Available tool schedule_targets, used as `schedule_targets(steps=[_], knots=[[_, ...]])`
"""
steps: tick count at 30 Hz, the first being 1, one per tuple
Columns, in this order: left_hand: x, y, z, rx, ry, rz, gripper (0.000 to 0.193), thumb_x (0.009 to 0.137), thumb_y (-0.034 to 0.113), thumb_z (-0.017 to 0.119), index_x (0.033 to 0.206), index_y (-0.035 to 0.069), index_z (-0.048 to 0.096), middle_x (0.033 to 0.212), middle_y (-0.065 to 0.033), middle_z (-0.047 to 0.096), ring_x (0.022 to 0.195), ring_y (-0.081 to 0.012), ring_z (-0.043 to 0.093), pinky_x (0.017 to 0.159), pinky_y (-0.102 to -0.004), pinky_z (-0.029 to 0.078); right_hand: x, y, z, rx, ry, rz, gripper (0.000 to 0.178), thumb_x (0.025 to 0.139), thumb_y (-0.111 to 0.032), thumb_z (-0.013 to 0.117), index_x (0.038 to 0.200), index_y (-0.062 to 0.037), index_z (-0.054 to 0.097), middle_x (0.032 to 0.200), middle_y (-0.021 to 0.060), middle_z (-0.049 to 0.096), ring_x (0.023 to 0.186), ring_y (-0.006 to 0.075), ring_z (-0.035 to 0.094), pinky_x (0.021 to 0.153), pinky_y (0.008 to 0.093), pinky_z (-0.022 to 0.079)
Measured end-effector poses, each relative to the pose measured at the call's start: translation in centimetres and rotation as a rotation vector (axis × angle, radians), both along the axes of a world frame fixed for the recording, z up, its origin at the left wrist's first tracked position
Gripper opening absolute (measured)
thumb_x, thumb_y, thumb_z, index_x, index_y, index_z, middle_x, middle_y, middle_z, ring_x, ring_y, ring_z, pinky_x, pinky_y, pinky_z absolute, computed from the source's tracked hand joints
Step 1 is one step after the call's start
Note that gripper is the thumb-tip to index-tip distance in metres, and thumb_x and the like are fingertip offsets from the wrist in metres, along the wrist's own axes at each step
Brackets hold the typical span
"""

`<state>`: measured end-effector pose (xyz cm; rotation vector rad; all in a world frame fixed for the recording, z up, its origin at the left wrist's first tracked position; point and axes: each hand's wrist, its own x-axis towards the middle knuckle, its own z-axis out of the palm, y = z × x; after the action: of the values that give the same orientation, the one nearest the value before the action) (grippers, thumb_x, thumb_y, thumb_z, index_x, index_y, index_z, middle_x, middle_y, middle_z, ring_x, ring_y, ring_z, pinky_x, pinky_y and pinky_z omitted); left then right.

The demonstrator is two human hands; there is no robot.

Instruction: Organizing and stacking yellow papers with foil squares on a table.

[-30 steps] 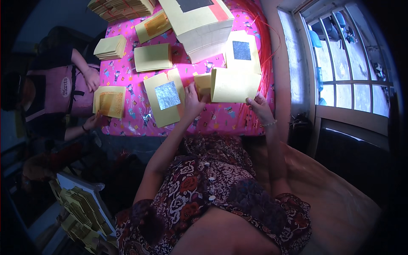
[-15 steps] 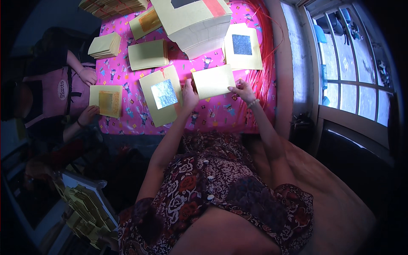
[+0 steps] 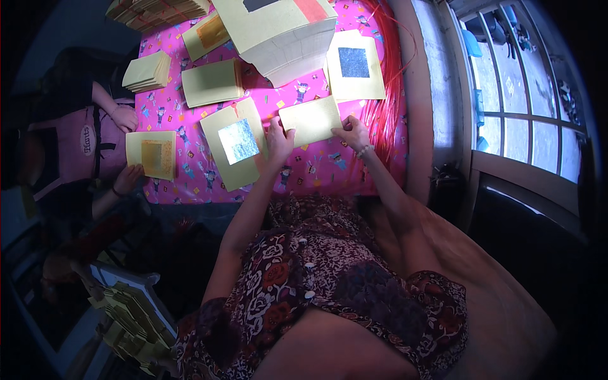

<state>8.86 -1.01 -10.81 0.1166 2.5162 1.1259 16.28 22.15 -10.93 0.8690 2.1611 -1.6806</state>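
Note:
Between my hands is a plain pale-yellow paper sheet (image 3: pixel 310 121), brightly lit. My left hand (image 3: pixel 279 142) holds its left end, thumb on the lower corner. My right hand (image 3: pixel 353 135), with a bead bracelet at the wrist, pinches the lower right corner. Just left of my left hand lies a larger yellow sheet (image 3: pixel 218 121) bearing a silver foil square (image 3: pixel 239 142). Beyond my right hand rests another yellow sheet (image 3: pixel 373 85) with a dull silver square (image 3: pixel 353 63).
A tall paper stack (image 3: pixel 296 54) stands at the back. Smaller piles (image 3: pixel 211 83) sit left of it on the pink patterned tablecloth (image 3: pixel 316 180). Red plastic strands (image 3: pixel 384 120) hang along the right side. At left, a co-worker's hand (image 3: pixel 130 177) touches a sheet with an orange-edged square (image 3: pixel 152 155).
My left thumb has come down onto the paper's lower left corner. My right hand still grips the other end. The whole view has shifted slightly.

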Motion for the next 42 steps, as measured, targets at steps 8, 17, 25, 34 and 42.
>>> schedule_targets(steps=[8, 17, 25, 34, 42], knots=[[0.4, 2.8, 3.2, -0.218, 0.139, -0.011, 0.073, 0.079, 0.011, 0.067, 0.137, 0.002, 0.025, 0.12, -0.0247, 0.044, 0.108, -0.0394, 0.051, 0.093, -0.0446, 0.042, 0.8, -1.1, 1.1, 0.606, -0.065, 0.121, 0.044, 0.067, -0.031, 0.077, 0.092, -0.0012, 0.057, 0.086, 0.0146, 0.062, 0.078, 0.0257, 0.063, 0.068, 0.037, 0.051], [0.8, 3.8, 1.6, -0.253, 0.485, -0.605, 0.055, 0.088, 0.025, 0.054, 0.138, 0.008, 0.038, 0.144, -0.016, 0.032, 0.136, -0.0318, 0.025, 0.11, -0.0469, 0.021, -0.2, -2.4, 1.6, 0.45, -0.11, 0.044, 0.051, 0.069, -0.027, 0.076, 0.106, -0.0021, 0.052, 0.101, 0.0181, 0.059, 0.089, 0.0315, 0.062, 0.078, 0.0404, 0.05], [1.4, 4.4, 0.1, -0.307, 0.482, -0.636, 0.062, 0.089, 0.032, 0.052, 0.144, 0.014, 0.029, 0.15, -0.0141, 0.022, 0.141, -0.0307, 0.016, 0.113, -0.0476, 0.014, -3.8, 3.6, -2.8, -0.195, 0.025, -0.782, 0.026, 0.08, -0.025, 0.073, 0.086, -0.0011, 0.063, 0.068, 0.0047, 0.061, 0.052, 0.0098, 0.056, 0.045, 0.0229, 0.045], [1.5, 4.8, 0.7, -0.311, 0.519, -0.631, 0.06, 0.089, 0.033, 0.052, 0.143, 0.015, 0.032, 0.149, -0.013, 0.025, 0.14, -0.0299, 0.018, 0.113, -0.0464, 0.014, -9.6, 4.2, -4.7, -0.414, 0.008, -1.285, 0.039, 0.077, -0.003, 0.067, 0.112, 0.0106, 0.055, 0.108, 0.0169, 0.062, 0.09, 0.0259, 0.063, 0.077, 0.0353, 0.051], [1.4, 4.4, 0.9, -0.313, 0.517, -0.618, 0.06, 0.089, 0.033, 0.052, 0.143, 0.014, 0.033, 0.149, -0.0128, 0.026, 0.14, -0.0297, 0.019, 0.112, -0.0464, 0.014, -10.2, 3.7, -3.2, -0.4, 0.077, -1.191, 0.039, 0.078, 0.002, 0.062, 0.116, 0.0062, 0.055, 0.105, 0.0122, 0.064, 0.092, 0.0237, 0.063, 0.081, 0.0335, 0.049]])
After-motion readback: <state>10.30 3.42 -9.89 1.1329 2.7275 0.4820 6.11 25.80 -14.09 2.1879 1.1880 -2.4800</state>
